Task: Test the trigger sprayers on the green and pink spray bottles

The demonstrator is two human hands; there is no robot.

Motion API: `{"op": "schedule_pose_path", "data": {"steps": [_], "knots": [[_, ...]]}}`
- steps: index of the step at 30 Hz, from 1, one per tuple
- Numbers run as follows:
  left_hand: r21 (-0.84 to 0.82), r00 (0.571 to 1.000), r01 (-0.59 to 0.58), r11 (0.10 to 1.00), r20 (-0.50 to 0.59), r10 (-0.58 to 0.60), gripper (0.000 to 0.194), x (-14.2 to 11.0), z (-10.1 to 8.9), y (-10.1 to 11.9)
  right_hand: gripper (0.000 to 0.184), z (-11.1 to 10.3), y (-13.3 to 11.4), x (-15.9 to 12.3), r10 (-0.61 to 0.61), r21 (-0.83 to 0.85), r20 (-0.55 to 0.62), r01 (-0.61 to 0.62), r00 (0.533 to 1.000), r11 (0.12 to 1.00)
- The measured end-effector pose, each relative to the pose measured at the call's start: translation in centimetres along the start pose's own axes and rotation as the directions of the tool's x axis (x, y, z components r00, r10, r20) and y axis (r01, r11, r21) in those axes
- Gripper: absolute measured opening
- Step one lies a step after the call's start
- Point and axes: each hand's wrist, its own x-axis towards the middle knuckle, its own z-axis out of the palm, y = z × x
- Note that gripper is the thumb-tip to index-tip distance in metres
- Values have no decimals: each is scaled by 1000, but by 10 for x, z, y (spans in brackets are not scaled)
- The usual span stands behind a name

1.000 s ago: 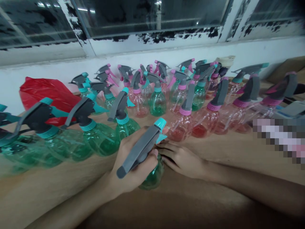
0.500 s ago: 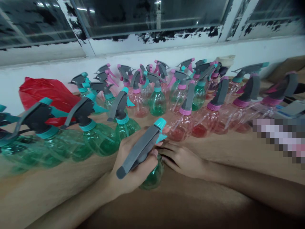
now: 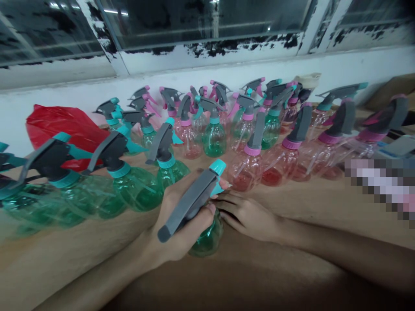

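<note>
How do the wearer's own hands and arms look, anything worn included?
The left hand and right hand are gloveless; no watch or bracelet shows. No sleeve covers the visible left forearm or right forearm. No ring shows, though both hands are partly hidden.

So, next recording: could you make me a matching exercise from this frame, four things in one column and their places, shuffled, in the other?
Things
1. Left hand
2. Right hand
3. Red plastic bag
4. Dark window panes

Places
A. Behind the front green spray bottles
B. Above the white wall
C. Wrapped around the teal-nozzled spray bottle
D. Just right of the held bottle's green body

Pairs: 1-C, 2-D, 3-A, 4-B
</note>
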Motion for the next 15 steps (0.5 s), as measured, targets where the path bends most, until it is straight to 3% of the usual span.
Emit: {"op": "schedule_pose_path", "data": {"steps": [6, 15], "knots": [[15, 999, 43, 999, -17, -43, 19, 1, 0, 2, 31, -2, -1, 1, -4, 18, 9, 4, 1000, 1000], [79, 987, 150, 986, -73, -144, 22, -2, 3, -2, 32, 1, 0, -1, -5, 19, -12, 6, 1000, 1000]]}}
